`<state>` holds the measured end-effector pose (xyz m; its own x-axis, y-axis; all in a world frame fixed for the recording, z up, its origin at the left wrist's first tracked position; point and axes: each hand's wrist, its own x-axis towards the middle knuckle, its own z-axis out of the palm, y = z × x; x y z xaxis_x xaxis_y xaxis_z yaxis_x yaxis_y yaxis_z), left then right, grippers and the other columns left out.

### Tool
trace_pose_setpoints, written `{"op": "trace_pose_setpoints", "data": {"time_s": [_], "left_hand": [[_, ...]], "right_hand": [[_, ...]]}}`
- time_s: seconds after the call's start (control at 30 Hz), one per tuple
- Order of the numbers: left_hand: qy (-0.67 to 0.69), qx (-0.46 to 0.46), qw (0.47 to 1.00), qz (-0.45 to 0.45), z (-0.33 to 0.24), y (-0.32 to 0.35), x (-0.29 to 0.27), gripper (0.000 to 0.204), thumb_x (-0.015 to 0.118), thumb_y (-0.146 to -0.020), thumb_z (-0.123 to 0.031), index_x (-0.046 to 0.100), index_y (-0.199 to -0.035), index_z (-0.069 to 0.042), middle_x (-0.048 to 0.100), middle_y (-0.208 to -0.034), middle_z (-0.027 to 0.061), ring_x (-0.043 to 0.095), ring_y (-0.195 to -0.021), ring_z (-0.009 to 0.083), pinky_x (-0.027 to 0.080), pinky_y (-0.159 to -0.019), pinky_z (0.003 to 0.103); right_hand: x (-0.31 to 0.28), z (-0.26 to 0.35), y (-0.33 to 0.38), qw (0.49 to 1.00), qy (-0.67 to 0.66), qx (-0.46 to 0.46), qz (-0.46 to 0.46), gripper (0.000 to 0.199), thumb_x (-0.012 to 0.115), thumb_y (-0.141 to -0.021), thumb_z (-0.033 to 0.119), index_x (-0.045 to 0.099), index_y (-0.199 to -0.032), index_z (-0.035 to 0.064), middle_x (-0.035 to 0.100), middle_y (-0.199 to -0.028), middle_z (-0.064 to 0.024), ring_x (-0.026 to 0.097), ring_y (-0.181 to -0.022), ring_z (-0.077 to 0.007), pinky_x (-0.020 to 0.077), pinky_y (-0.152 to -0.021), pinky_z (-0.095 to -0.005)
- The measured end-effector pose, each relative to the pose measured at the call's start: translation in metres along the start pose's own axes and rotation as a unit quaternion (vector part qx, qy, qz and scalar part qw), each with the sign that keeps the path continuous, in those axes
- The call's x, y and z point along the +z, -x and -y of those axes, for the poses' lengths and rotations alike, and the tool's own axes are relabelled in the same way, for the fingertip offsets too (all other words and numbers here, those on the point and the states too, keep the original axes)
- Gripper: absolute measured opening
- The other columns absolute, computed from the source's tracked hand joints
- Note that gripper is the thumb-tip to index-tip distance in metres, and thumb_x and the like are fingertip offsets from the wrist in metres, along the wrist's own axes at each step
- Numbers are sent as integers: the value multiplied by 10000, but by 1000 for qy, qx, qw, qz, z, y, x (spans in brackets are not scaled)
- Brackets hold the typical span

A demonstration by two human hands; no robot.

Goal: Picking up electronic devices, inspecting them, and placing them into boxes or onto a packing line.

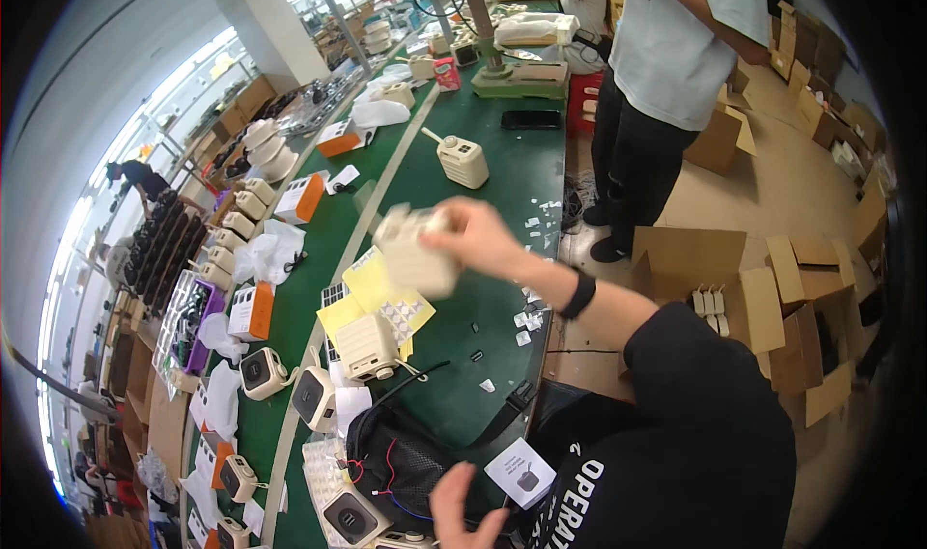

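From my remote view, I log the right hand (483, 244) with its fingers clamped on a pale cream, box-shaped plastic device (415, 264), gripped near its upper edge on the wrist side. Device is held in the air; blur hides its finer detail. Black band (579, 294) circles that wrist.

Under these fingers and the held device: bright yellow paper sheets (362, 293), one bearing pale triangular shapes. Just nearer to me than the sheets, a cream ribbed plastic case (367, 346) rests tilted. Beyond the right fingers, a cream boxy case with a long handle (464, 163) stands on the dark green tabletop (454, 332); farther out, a flat black phone (531, 119).

Left hand (465, 512), at the lower edge: I read thumb and fingers spread apart. Just beyond its fingers, a black mesh fabric bag (410, 462); contact I cannot tell. To their left, a cream square unit with a round black front (353, 517); to their right, a white printed leaflet (520, 473).
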<state>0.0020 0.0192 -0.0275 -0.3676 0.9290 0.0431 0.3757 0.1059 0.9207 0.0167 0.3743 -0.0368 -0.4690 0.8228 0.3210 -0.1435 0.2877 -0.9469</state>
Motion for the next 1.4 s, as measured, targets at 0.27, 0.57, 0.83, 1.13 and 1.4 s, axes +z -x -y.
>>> {"op": "trace_pose_setpoints", "data": {"time_s": [0.27, 0.57, 0.83, 1.13, 1.4], "left_hand": [[-362, 64, 923, 110, 41, -28, 48, 614, 636, -741, -133, 385, -1298, -72, 374, -1308, 173, 381, -1186, 345, 326, -976, 409], [-66, -86, 980, -164, 75, -26, 49, 486, 682, -690, 20, 498, -1138, -18, 553, -1023, 147, 568, -907, 253, 444, -810, 307], [22, 31, 954, -297, 26, -7, 8, 921, 759, -573, 48, 206, -1307, -5, 460, -1130, 146, 494, -1044, 201, 418, -842, 320], [114, 45, 888, -444, 11, 43, -32, 778, 627, -795, -111, 123, -1380, -14, 411, -1214, 147, 512, -1028, 283, 410, -866, 345], [130, 11, 881, -455, 31, 55, -61, 727, 613, -823, -160, 159, -1372, -17, 424, -1199, 160, 542, -982, 263, 435, -837, 336]], "right_hand": [[-90, -106, -66, 939, 311, -35, -143, 647, 745, -593, 361, 522, -1081, 0, 596, -992, -177, 572, -956, -304, 450, -822, -371], [-3, -13, 65, 949, 159, -137, 236, 499, 737, -687, 231, 530, -1104, 51, 549, -1020, -86, 530, -646, -117, 429, -547, -246], [78, 46, 96, 738, -15, -18, 675, 154, 595, -824, 154, 555, -748, 26, 531, -609, -11, 481, -511, -57, 399, -468, -241], [228, -47, -142, 925, 216, 114, 292, 579, 719, -681, 407, 565, -873, -118, 613, -767, -192, 621, -561, -250, 520, -458, -338], [386, -70, -78, 825, 362, -42, 433, 1164, 775, -485, 576, 243, -1292, -73, 402, -1243, -276, 411, -1159, -395, 371, -955, -420]]}}
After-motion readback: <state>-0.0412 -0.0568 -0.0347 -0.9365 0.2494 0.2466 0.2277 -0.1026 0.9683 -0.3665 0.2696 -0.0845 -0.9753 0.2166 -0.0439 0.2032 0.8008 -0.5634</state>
